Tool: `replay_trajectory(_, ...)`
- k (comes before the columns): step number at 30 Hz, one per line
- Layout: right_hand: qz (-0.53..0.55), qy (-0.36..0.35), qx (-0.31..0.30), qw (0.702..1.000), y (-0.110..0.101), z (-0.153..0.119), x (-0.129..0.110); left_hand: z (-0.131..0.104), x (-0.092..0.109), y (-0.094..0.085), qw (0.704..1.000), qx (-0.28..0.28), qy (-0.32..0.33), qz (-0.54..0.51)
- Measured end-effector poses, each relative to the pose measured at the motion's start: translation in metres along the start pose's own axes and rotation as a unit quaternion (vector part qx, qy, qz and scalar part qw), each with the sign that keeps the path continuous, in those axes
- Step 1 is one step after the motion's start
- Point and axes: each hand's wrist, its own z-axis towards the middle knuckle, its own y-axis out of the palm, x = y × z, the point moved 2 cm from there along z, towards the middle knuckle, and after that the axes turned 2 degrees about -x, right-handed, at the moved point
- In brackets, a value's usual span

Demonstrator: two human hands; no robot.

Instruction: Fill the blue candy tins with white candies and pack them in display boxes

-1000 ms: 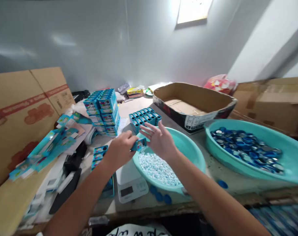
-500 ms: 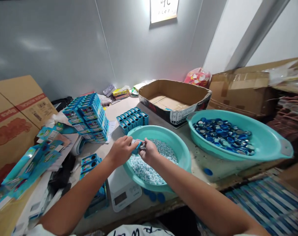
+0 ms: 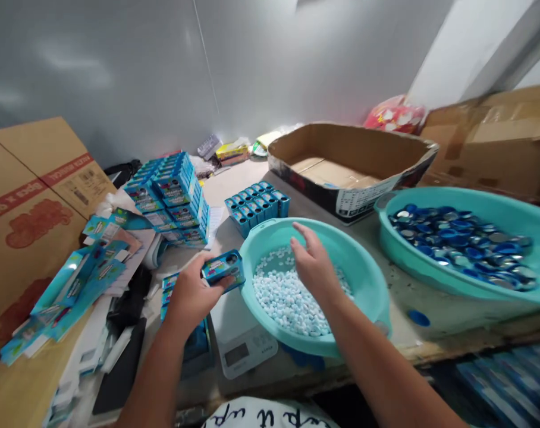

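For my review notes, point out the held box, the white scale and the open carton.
Held box (image 3: 217,268): head view, its printed face.
White scale (image 3: 239,333): head view, its upper surface.
Open carton (image 3: 326,170): head view, its inner floor.

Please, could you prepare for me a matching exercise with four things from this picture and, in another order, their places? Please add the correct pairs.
Things
1) small blue printed box with a round hole
2) small pale blue and white pellets
3) flat white digital scale
4) shiny blue and silver round pieces

Places
A) inside the turquoise plastic basin at far right
B) on the table, left of the middle basin
C) in the fingers of the left hand
D) inside the middle turquoise plastic basin

Pairs: 1-C, 2-D, 3-B, 4-A
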Motion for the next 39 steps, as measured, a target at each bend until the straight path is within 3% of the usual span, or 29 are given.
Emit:
replay_trajectory(3,-0.045,-0.033,-0.005,0.998,-0.003,-0.004,0.002,-0.012,-0.016,-0.009,0.996,0.004,-0.087,-0.010)
replay_trajectory(10,-0.177,-0.046,-0.120,0.976,0.009,-0.013,0.003,-0.029,-0.043,-0.021,0.992,-0.009,-0.121,0.032)
replay_trajectory(13,-0.279,-0.049,-0.183,0.941,0.017,-0.021,0.015,-0.029,-0.038,-0.015,0.988,-0.072,-0.125,0.055)
replay_trajectory(16,-0.387,-0.015,-0.261,0.884,0.024,-0.026,0.026,-0.025,-0.030,0.005,0.982,-0.140,-0.123,0.040)
replay_trajectory(18,-0.434,0.007,-0.293,0.852,0.026,-0.027,0.027,-0.023,-0.028,0.015,0.978,-0.152,-0.138,0.039)
replay_trajectory(20,-0.454,0.020,-0.320,0.831,0.026,-0.026,0.022,-0.022,-0.032,0.017,0.979,-0.143,-0.145,0.018)
replay_trajectory(23,-0.452,0.025,-0.389,0.802,0.029,-0.029,0.013,-0.025,-0.048,-0.002,0.976,-0.101,-0.162,-0.100)
replay_trajectory(26,-0.462,0.011,-0.434,0.773,0.032,-0.036,0.008,-0.031,-0.071,-0.038,0.960,0.018,-0.223,-0.170)
replay_trajectory(29,-0.464,0.000,-0.460,0.757,0.033,-0.038,0.004,-0.044,-0.094,-0.066,0.949,0.122,-0.262,-0.128)
replay_trajectory(32,-0.464,0.012,-0.479,0.745,0.032,-0.034,0.003,-0.058,-0.110,-0.067,0.953,0.096,-0.275,-0.086)
replay_trajectory(35,-0.465,0.014,-0.481,0.743,0.031,-0.028,0.007,-0.068,-0.112,-0.058,0.963,0.059,-0.255,-0.068)
replay_trajectory(39,-0.428,-0.029,-0.470,0.771,0.029,-0.024,0.022,-0.067,-0.104,-0.060,0.976,0.085,-0.201,-0.007)
